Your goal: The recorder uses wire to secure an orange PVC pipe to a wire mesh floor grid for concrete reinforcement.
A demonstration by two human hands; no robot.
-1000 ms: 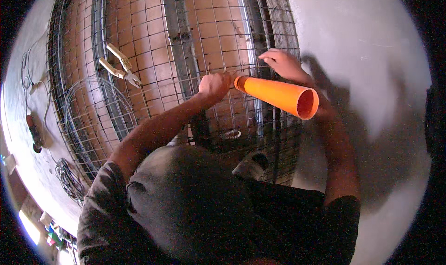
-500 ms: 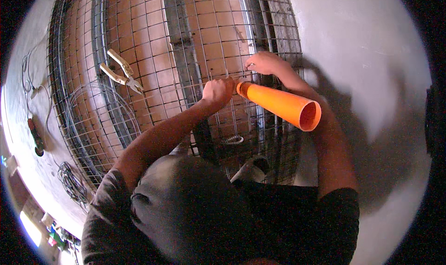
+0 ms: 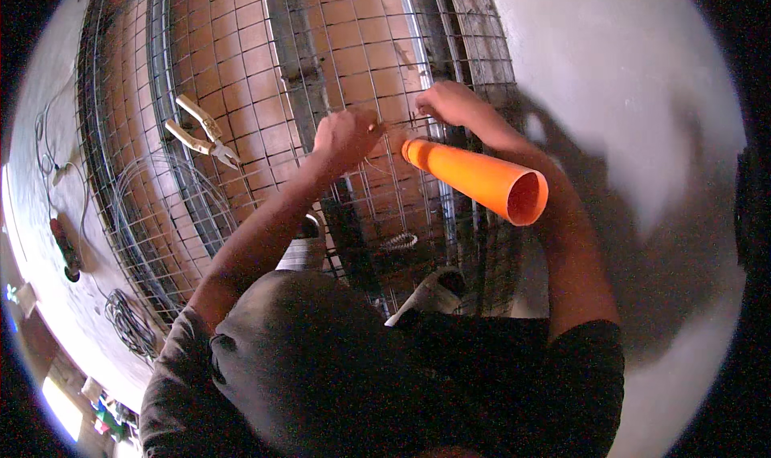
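Observation:
A dark steel wire mesh (image 3: 241, 73) spreads under both my hands. My left hand (image 3: 347, 135) is closed in a fist just above it, left of the orange pipe (image 3: 474, 175). From that fist a thin wire (image 3: 377, 166) seems to curve down. On the far side of the pipe, my right hand (image 3: 448, 102) is closed with bent fingers over the mesh; what it pinches is too small to make out. The pipe stands up out of the mesh, its wide open end toward me. Pliers (image 3: 210, 142) with pale handles lie spread on the mesh to the left.
A loose coil of thin wire (image 3: 120, 189) lies on the mesh at left. Metal beams (image 3: 293, 65) run beneath it. My shoes (image 3: 438, 291) rest at the near side. On the pale floor at left are a dark tool (image 3: 66, 245) and a coiled cable (image 3: 128, 325). A grey wall (image 3: 610, 73) rises at right.
My left hand has moved left and slightly farther away from the pipe's end. My right hand has shifted a little left and stays closed.

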